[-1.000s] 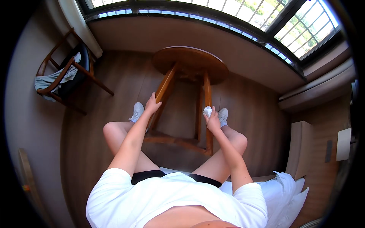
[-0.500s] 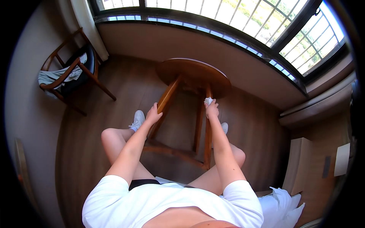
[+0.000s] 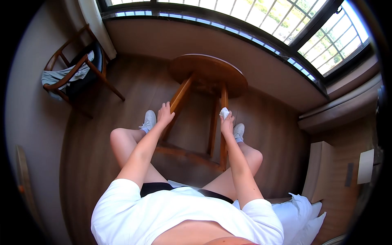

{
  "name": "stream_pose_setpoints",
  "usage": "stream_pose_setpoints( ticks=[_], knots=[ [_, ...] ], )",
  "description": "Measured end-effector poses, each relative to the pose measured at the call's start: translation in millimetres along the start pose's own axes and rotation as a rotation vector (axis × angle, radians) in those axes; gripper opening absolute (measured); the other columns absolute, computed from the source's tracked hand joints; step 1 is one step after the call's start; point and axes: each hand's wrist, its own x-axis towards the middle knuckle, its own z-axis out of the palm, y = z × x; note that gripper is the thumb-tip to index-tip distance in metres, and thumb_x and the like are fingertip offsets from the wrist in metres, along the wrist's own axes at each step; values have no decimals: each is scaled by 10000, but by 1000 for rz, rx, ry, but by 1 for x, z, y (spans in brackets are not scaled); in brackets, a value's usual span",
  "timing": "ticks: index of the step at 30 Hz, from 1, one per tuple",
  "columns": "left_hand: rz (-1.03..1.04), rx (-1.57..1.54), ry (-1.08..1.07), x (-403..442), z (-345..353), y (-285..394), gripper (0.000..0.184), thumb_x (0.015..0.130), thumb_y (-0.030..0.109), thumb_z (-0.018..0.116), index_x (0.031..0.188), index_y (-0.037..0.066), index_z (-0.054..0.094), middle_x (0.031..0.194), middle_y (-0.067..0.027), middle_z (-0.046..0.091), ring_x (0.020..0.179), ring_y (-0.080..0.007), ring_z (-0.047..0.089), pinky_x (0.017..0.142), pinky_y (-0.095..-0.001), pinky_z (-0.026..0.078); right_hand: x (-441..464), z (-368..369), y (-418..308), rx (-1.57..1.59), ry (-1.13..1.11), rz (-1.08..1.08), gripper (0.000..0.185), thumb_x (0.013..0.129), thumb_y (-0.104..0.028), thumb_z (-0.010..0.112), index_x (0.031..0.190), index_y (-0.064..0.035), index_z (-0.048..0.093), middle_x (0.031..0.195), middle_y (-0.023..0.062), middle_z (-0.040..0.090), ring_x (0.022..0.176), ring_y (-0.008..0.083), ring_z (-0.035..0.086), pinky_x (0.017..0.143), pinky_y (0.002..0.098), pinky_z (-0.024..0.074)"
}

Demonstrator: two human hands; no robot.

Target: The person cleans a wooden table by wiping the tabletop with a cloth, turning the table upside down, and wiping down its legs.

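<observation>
A round wooden table (image 3: pixel 208 73) is tipped on its side, its underside and legs facing me. My left hand (image 3: pixel 165 115) grips the left table leg (image 3: pixel 181 94), fingers along its outer side. In my right hand (image 3: pixel 227 123) is a crumpled white wipe (image 3: pixel 224 113), possibly tissue or cloth, pressed on the right table leg (image 3: pixel 224 98). That leg runs down past the hand to a wooden crossbar (image 3: pixel 188 154) between my knees.
A wooden armchair (image 3: pixel 75 69) with a grey cloth (image 3: pixel 65 77) over it stands at the left wall. Beyond the table is a barred window (image 3: pixel 265 16). White bedding or bags (image 3: pixel 300 216) lie at lower right, beside a beige box-like piece (image 3: pixel 317 171).
My right hand with the white wipe has slid down the right leg toward me. My left hand stays on its leg, its fingers slightly straighter. The view has tilted a little.
</observation>
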Motion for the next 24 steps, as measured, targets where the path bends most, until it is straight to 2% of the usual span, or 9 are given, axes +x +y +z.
stream_pose_setpoints(
  ticks=[2,9,12,13,19,24],
  knots=[
    [58,169,28,-12,-2,-1,666,717,192,631,1296,61,330,1044,-170,483,968,-346,514,822,-431,434,-19,-4,6,30,-60,7,648,862,-347,525,1354,-84,196,1211,281,365,957,444,528,817,470,451],
    [62,303,5,-83,-22,-21,786,710,157,625,1388,153,227,1048,-128,481,1002,-293,481,817,-440,415,-85,-10,30,25,4,-82,644,874,-336,508,1366,-98,168,1158,282,401,907,438,545,774,468,458],
    [24,327,13,-97,-24,-22,791,706,143,620,1389,164,222,1047,-127,482,1003,-299,482,821,-438,411,-107,-21,25,19,-27,-26,636,873,-319,515,1363,-95,178,1123,278,423,908,439,539,766,465,456],
    [30,325,40,-100,-22,-24,787,704,130,611,1388,168,225,1032,-138,484,940,-315,518,790,-447,425,-115,-22,26,20,-31,-21,636,873,-319,515,1363,-95,178,1123,278,423,908,439,539,766,465,456],
    [56,256,48,-102,-18,-33,769,708,111,590,1384,158,226,1004,-165,487,810,-339,559,703,-451,471,-168,-27,44,12,30,-52,608,864,-300,534,1334,-69,226,1074,269,448,860,431,552,745,464,462],
    [56,275,39,-101,-16,-35,747,714,93,571,1379,148,234,1023,-171,481,816,-338,558,705,-441,478,-187,-31,48,-16,2,-46,594,863,-316,533,1317,-50,256,1032,262,455,838,422,558,716,452,477]
  ],
)
